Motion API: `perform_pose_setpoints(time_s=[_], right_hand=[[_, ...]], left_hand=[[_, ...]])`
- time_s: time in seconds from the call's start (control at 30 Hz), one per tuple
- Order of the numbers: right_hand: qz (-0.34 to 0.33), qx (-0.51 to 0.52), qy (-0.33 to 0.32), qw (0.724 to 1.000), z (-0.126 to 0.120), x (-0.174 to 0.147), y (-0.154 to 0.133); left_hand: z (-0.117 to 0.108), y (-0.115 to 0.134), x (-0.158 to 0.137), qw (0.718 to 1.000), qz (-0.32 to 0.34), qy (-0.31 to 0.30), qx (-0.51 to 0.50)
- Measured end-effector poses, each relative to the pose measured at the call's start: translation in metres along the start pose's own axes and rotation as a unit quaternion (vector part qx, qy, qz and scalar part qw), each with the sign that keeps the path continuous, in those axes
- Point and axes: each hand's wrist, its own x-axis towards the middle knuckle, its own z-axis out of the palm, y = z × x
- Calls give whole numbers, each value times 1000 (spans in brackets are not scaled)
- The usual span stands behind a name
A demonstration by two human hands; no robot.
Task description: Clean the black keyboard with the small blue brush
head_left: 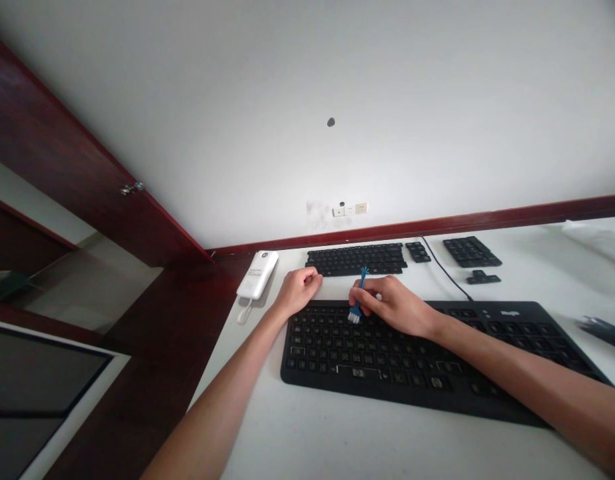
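Note:
A small blue cleaning brush is pinched in my right hand, its white bristles pointing down at the upper keys of a black keyboard base. The other end of the brush splays out in blue prongs above my fingers. The keycaps are off the base, so its sockets show in rows. My left hand is curled into a loose fist at the base's top left corner, with nothing visible in it. My right forearm crosses over the right part of the base and hides some of it.
Removed keycaps lie in groups behind the base: a large block, a small cluster, a number pad block and arrow keys. A white power bank is at the left edge. A cable runs back; dark objects lie right.

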Motion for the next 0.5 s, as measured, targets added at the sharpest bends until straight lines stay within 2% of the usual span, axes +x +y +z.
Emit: perform_pose_setpoints(time_s=[0.5], right_hand=[[6, -5, 0, 1000, 0, 0, 0]], left_hand=[[0, -2, 0, 1000, 2, 1, 4]])
